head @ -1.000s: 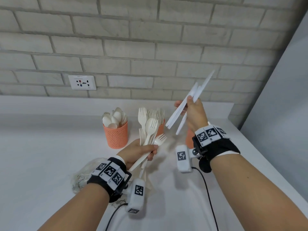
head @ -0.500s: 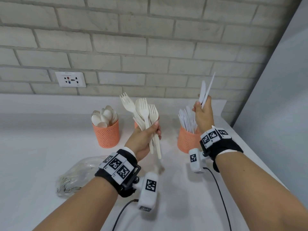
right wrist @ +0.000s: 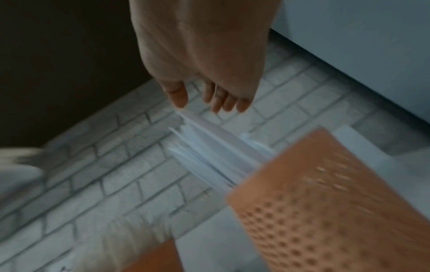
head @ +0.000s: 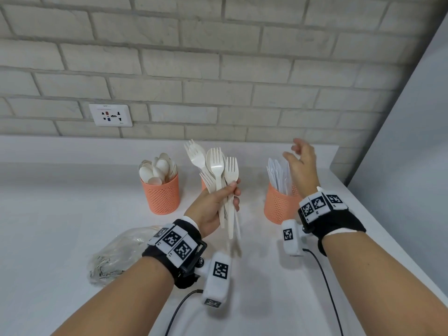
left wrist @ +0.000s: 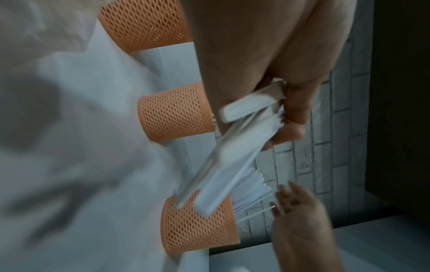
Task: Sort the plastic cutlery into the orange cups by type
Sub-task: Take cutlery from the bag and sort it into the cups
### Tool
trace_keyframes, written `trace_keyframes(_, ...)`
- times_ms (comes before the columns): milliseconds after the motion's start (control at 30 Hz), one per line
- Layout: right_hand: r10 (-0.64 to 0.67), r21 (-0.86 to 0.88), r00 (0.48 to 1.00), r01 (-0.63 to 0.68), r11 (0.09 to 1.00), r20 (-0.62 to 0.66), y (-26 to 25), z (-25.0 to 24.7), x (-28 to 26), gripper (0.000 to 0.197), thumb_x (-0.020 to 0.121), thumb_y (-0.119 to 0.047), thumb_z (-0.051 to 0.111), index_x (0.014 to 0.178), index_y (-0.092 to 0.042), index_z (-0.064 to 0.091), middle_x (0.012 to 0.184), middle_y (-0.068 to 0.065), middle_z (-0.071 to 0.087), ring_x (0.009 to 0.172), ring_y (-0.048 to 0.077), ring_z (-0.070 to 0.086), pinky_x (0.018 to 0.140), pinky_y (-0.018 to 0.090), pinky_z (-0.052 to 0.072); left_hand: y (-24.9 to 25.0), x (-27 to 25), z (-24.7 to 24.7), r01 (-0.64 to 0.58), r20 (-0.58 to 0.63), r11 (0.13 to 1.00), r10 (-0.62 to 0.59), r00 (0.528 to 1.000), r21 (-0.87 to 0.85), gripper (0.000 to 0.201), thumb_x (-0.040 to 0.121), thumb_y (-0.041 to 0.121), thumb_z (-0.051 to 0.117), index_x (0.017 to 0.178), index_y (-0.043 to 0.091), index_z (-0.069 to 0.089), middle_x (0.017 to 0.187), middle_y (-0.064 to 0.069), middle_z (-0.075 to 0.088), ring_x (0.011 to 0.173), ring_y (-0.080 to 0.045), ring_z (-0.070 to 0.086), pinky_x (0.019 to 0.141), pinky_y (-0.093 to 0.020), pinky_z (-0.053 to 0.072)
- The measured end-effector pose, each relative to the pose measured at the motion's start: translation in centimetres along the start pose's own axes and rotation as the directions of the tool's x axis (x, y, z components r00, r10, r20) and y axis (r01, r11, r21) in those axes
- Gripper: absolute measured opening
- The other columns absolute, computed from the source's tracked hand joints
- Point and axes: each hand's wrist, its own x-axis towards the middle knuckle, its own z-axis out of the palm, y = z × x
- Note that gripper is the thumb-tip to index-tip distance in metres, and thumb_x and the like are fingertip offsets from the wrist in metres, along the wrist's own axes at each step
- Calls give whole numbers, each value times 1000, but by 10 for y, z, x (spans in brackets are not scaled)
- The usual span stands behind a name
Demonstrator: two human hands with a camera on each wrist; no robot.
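A white counter point(head: 60, 214) fills the lower frame under a pale brick wall point(head: 218, 57), with a white socket plate point(head: 110, 115) at centre left whose small print is too blurred to read. At centre the left hand point(head: 213, 207) clamps a bunch of forks point(head: 219, 170) upright, seemingly before the middle orange cup point(left wrist: 177, 112). At right the right hand point(head: 303, 166), fingers apart and empty, hovers over the knives point(head: 278, 175) in the right cup point(head: 278, 204); spoons point(head: 157, 168) fill the left cup point(head: 163, 197), and a crumpled clear bag point(head: 116, 255) lies lower left.
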Motion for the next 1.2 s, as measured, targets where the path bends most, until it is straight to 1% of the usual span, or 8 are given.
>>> trace_keyframes(100, -254, 40, 966, 256, 966, -39, -28, 8, -20, 31, 84, -10, 56, 114, -12, 55, 105, 0, 49, 96, 7, 47, 81, 12, 35, -1, 2, 0, -12, -45, 1000, 11, 999, -17, 12, 92, 10, 52, 81, 12, 51, 52, 3, 43, 39, -6, 36, 42, -18, 37)
trace_keyframes(167, -308, 89, 943, 299, 950, 123, -42, 17, -36, 18, 84, -5, 57, 101, -10, 62, 95, 0, 55, 81, -1, 50, 70, 8, 37, -1, 2, 1, -40, -49, 999, 40, 998, 3, 17, 91, 6, 53, 76, 11, 47, 48, 4, 40, 36, -5, 33, 39, -17, 34)
trace_keyframes(300, -133, 25, 838, 141, 990, 530, -47, 35, -61, 19, 87, -2, 58, 105, -3, 64, 88, 2, 60, 82, 9, 55, 76, 11, 42, 2, 0, 2, -41, -56, 999, 41, 998, -4, 8, 91, 5, 50, 86, 7, 56, 51, 0, 48, 35, -6, 38, 40, -19, 38)
trace_keyframes(500, 20, 165, 705, -193, 967, 709, -52, 38, -75, 21, 95, -11, 47, 108, -12, 64, 74, 16, 50, 71, 29, 50, 65, 21, 48, 10, -7, 4, 81, 38, 992, -85, 996, 101, 26, 92, 8, 32, 94, -3, 56, 64, -11, 65, 46, -16, 57, 52, -29, 55)
trace_keyframes(667, 39, 203, 773, -214, 956, 634, -54, 32, -80, 19, 96, -11, 47, 101, 1, 61, 67, 13, 48, 57, 21, 52, 55, 14, 47, 15, -11, 7, 124, 81, 986, -133, 988, 112, 36, 91, 11, 27, 90, -7, 59, 70, -14, 67, 50, -17, 59, 53, -27, 54)
trace_keyframes(900, 169, 202, 863, -295, 934, 475, -53, 26, -68, 19, 96, -11, 41, 79, -14, 50, 75, 9, 60, 60, 17, 49, 55, 25, 38, 4, -7, 12, 120, 39, 992, -122, 992, 42, 24, 97, 13, 33, 102, -1, 52, 73, -12, 64, 57, -19, 64, 57, -29, 56)
trace_keyframes(1033, 26, 199, 992, -51, 979, 126, -61, -2, -45, 11, 99, -13, 38, 90, -14, 44, 75, 3, 59, 55, 3, 51, 51, 16, 41, -2, -3, 7, 60, -36, 997, -58, 998, 53, 13, 96, 5, 38, 92, 5, 50, 65, -4, 68, 61, -16, 68, 70, -34, 55)
trace_keyframes(1200, -225, -208, 967, 198, 958, -116, -41, -26, -18, 12, 97, -13, 42, 101, -4, 49, 85, 8, 58, 74, 20, 52, 64, 28, 38, -7, -2, 5, 13, 13, 997, -14, 1000, 76, 21, 94, 1, 40, 106, 13, 52, 75, -4, 66, 55, -13, 59, 70, -31, 49)
